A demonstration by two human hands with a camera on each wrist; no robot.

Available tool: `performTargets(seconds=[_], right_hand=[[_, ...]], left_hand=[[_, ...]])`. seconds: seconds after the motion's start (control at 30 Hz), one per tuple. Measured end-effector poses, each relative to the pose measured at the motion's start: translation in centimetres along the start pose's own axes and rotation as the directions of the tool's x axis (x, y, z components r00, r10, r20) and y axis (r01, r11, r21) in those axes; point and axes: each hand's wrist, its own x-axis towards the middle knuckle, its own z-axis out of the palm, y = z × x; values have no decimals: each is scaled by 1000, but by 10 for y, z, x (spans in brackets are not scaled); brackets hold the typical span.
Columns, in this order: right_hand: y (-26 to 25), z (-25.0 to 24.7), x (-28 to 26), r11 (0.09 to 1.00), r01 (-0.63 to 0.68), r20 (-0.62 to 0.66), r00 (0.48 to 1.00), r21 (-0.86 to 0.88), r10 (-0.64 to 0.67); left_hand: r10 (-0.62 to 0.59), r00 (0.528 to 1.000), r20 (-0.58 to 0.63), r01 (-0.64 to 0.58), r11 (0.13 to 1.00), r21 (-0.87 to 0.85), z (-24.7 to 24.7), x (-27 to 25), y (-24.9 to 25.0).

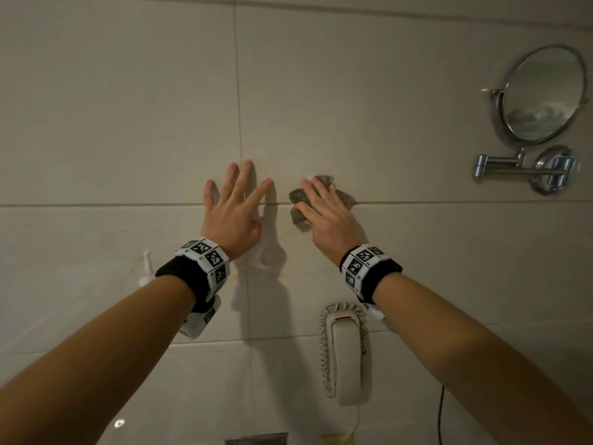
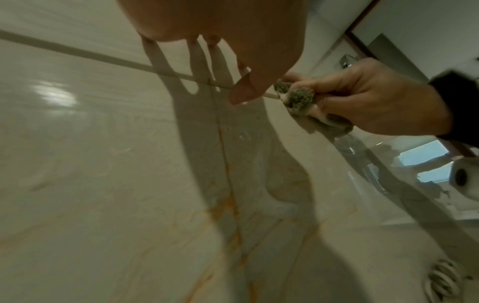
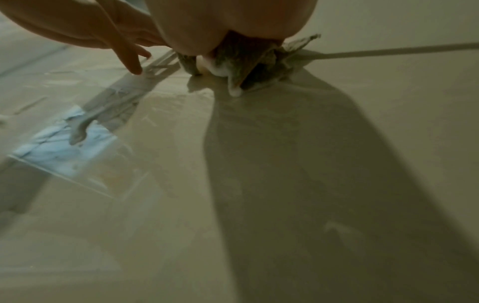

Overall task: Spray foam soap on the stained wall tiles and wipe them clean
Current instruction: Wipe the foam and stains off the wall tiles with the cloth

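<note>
In the head view, a crumpled green cloth (image 1: 296,203) is pressed against the beige wall tiles (image 1: 128,123) at frame centre by the right hand (image 1: 325,213), its fingers laid nearly straight over the wad, which sits across a horizontal grout line; its longer side runs from lower left to upper right. The left hand (image 1: 232,208) is held just left of it, fingers spread wide and pointing up the wall, holding nothing. A round mirror (image 1: 542,94) on a chrome arm is seen at upper right, and a corded wall phone (image 1: 348,354) at lower centre; coded black-and-white squares are worn on both wrist bands, but no readable writing is shown. In the left wrist view, the cloth (image 2: 300,98) is seen bunched under the right hand's (image 2: 376,102) fingers and thumb at centre right, with orange streaks (image 2: 230,205) running down the tile seam below. In the right wrist view, the cloth (image 3: 243,61), at top centre, is seen squeezed onto the tile with white foam (image 3: 234,93) oozing at its lower edge.
</note>
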Motion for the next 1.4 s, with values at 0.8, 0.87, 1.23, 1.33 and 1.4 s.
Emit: performTargets(seconds=[0.8, 0.87, 1.23, 1.33, 1.4], right_hand=[[63, -20, -42, 998, -70, -111, 992, -10, 68], [87, -31, -59, 992, -115, -99, 989, -45, 110], [73, -18, -62, 983, -184, -112, 977, 7, 184], [56, -9, -49, 990, -138, -135, 981, 17, 139], [59, -11, -50, 993, -115, -118, 987, -2, 114]], left_hand=[[-19, 999, 33, 16, 995, 98, 12, 23, 58], [-29, 998, 51, 24, 994, 104, 13, 25, 62], [-75, 992, 98, 60, 987, 152, 21, 32, 75], [-62, 994, 92, 48, 987, 155, 19, 32, 75], [-61, 994, 93, 46, 986, 160, 20, 32, 77]])
